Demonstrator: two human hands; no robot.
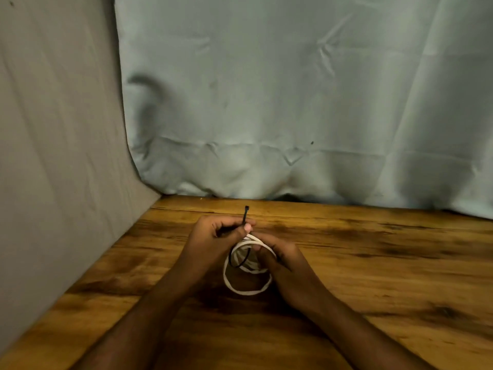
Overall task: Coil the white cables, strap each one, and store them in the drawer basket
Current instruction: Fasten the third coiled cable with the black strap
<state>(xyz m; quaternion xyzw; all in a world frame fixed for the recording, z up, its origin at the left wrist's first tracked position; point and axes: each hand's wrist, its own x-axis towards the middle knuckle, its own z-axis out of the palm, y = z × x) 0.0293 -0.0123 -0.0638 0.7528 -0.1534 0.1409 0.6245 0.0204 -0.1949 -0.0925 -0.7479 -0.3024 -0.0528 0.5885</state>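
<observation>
Above the wooden table (373,263), your right hand (288,265) grips the coiled white cable (246,288) while your left hand (216,236) pinches the black strap (245,214) beside it; pull snug, keeping loops bunched.

Wooden table (373,263), dark-grained, abuts a corner. Grey fabric (53,129) covers the left wall; creased pale blue-grey fabric (293,89) covers the rear. Lighting dim.
</observation>
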